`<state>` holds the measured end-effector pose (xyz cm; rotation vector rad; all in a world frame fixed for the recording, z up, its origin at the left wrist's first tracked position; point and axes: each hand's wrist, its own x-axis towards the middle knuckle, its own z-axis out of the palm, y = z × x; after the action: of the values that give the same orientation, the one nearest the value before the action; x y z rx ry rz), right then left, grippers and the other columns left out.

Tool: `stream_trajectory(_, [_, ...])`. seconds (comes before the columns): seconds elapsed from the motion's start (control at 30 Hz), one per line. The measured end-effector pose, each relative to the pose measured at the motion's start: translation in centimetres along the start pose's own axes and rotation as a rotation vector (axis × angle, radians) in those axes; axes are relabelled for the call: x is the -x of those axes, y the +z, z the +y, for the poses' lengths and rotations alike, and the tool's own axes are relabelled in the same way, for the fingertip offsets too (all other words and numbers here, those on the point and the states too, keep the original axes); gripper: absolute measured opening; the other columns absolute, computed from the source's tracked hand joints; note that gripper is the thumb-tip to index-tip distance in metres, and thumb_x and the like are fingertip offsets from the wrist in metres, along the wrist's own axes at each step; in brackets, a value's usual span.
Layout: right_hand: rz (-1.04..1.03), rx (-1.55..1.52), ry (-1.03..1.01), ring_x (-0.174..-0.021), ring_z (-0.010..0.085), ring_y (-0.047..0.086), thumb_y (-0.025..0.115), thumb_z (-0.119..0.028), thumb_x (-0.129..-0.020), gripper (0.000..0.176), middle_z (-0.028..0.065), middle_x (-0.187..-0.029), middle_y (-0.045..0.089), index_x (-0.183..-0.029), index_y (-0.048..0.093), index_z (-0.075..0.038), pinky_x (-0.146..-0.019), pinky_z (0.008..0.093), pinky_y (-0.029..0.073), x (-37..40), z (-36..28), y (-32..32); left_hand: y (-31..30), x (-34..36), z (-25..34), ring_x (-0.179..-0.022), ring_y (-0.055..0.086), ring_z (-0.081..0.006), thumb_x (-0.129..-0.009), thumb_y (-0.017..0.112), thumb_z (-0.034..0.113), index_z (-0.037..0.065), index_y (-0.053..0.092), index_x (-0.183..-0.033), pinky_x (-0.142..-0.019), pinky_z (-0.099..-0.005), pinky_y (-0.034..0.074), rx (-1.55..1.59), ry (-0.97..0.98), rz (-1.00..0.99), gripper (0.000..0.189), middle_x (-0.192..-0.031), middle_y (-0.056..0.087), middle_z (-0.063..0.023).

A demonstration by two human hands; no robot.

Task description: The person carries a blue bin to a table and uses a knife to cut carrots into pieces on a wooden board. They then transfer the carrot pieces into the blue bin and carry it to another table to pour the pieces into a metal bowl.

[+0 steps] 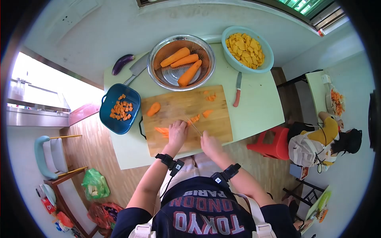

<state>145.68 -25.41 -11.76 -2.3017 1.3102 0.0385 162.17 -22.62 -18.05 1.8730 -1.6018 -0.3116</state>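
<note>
My left hand (177, 133) is closed, its fingers bent and pressed down on carrot at the middle of the wooden cutting board (182, 104); the piece beneath is mostly hidden. In my right hand (211, 145) is a knife, its thin blade (194, 126) angled down to the board close to my left fingertips. Small cut carrot pieces (195, 118) lie just beyond the blade. Carrot strips (161, 130) rest left of my left hand. A carrot chunk (153, 109) sits at the board's left, and more carrot bits (211, 97) are near its far right.
A blue container (104, 113) with carrot cubes stands left. Behind are an eggplant (123, 64), a cleaver (139, 66), a metal colander (152, 73) of carrots and a bowl (270, 59) of yellow slices. A red-handled knife (237, 90) lies right. Another person (317, 144) sits at right.
</note>
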Motion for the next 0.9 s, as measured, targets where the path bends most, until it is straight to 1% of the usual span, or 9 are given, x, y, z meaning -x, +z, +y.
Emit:
stream_trajectory(0.1, [-0.088, -0.01, 0.056, -0.06, 0.0374, 0.062, 0.045, -0.014, -0.086, 0.018, 0.0204, -0.062, 0.06, -0.092, 0.046, 0.002, -0.051, 0.0476, 0.048, -0.1, -1.3, -0.7, 0.5, -0.3, 0.0, -0.081, 0.056, -0.0298, -0.075, 0.061, 0.01, 0.007, 0.058, -0.083, -0.07, -0.0389, 0.041, 0.014, -0.029, -0.013, 0.009, -0.084, 0.059, -0.0103])
stream_trajectory(0.23, [-0.102, -0.042, 0.067, -0.058, 0.0404, 0.059, 0.045, -0.014, -0.087, 0.018, 0.0216, -0.061, 0.059, -0.09, 0.043, 0.003, -0.05, 0.0494, 0.047, -0.2, -1.8, -0.6, 1.0, -0.2, -0.4, -0.078, 0.056, -0.0342, -0.075, 0.059, 0.005, 0.005, 0.059, -0.085, -0.07, -0.0419, 0.042, 0.095, -0.052, -0.01, 0.01, -0.083, 0.059, -0.0135])
stream_trajectory(0.3, [-0.201, -0.036, 0.123, -0.067, 0.0385, 0.063, 0.044, -0.008, -0.084, 0.013, 0.0222, -0.071, 0.062, -0.09, 0.044, 0.002, -0.057, 0.0471, 0.05, -0.6, -2.3, -1.1, 1.1, -0.3, -0.4, -0.077, 0.056, -0.0355, -0.075, 0.058, 0.003, 0.004, 0.059, -0.085, -0.07, -0.043, 0.042, 0.129, -0.063, -0.01, 0.01, -0.082, 0.06, -0.0151])
stream_trajectory(0.53, [-0.181, -0.092, 0.129, -0.067, 0.0389, 0.062, 0.044, -0.007, -0.083, 0.011, 0.0226, -0.069, 0.061, -0.09, 0.044, 0.002, -0.056, 0.0478, 0.05, -1.4, -1.1, 0.2, 0.8, -0.7, -0.7, -0.069, 0.057, -0.0345, -0.075, 0.059, 0.003, 0.004, 0.058, -0.079, -0.062, -0.0419, 0.044, 0.208, -0.064, -0.013, 0.004, -0.08, 0.06, -0.0148])
stream_trajectory(0.6, [-0.105, -0.093, 0.088, -0.059, 0.0403, 0.059, 0.046, -0.014, -0.087, 0.018, 0.0221, -0.062, 0.059, -0.09, 0.043, 0.004, -0.05, 0.0497, 0.046, -1.2, -0.7, 0.5, 0.6, -0.5, -1.1, -0.066, 0.058, -0.0349, -0.074, 0.06, 0.003, 0.003, 0.058, -0.077, -0.059, -0.0428, 0.045, 0.335, -0.152, 0.007, 0.003, -0.076, 0.059, -0.0154])
stream_trajectory(0.7, [-0.094, -0.092, 0.083, -0.058, 0.0395, 0.059, 0.046, -0.013, -0.087, 0.017, 0.0215, -0.061, 0.058, -0.089, 0.043, 0.004, -0.049, 0.0489, 0.046, -1.2, -0.8, 0.5, -0.4, -0.5, -1.0, -0.067, 0.058, -0.0354, -0.074, 0.06, 0.003, 0.002, 0.058, -0.077, -0.058, -0.0434, 0.046, 0.356, -0.204, -0.024, 0.004, -0.076, 0.059, -0.0148])
stream_trajectory(0.73, [-0.1, -0.096, 0.084, -0.058, 0.0395, 0.059, 0.046, -0.013, -0.087, 0.017, 0.0215, -0.061, 0.058, -0.089, 0.043, 0.004, -0.049, 0.0489, 0.046, -1.2, -0.9, 0.4, -0.4, -0.5, -0.9, -0.067, 0.058, -0.0354, -0.074, 0.06, 0.003, 0.002, 0.058, -0.077, -0.058, -0.0434, 0.046, 0.353, -0.209, -0.029, 0.004, -0.076, 0.059, -0.0148])
stream_trajectory(0.8, [-0.191, -0.079, 0.121, -0.066, 0.0394, 0.062, 0.046, -0.009, -0.084, 0.013, 0.023, -0.069, 0.061, -0.09, 0.044, 0.002, -0.056, 0.0477, 0.049, -1.4, -1.4, -0.3, -0.2, -0.8, -0.5, -0.074, 0.058, -0.0352, -0.076, 0.058, 0.0, 0.0, 0.059, -0.079, -0.065, -0.0408, 0.047, 0.25, -0.094, -0.089, 0.003, -0.079, 0.06, -0.0161])
stream_trajectory(0.9, [-0.179, -0.095, 0.113, -0.066, 0.0391, 0.062, 0.045, -0.009, -0.084, 0.014, 0.0221, -0.069, 0.061, -0.092, 0.044, 0.003, -0.056, 0.0475, 0.049, -1.3, -1.3, -0.4, 0.2, -0.7, -0.6, -0.076, 0.057, -0.0353, -0.075, 0.059, 0.0, 0.001, 0.059, -0.077, -0.068, -0.0416, 0.045, 0.249, -0.103, -0.076, 0.003, -0.079, 0.06, -0.0155])
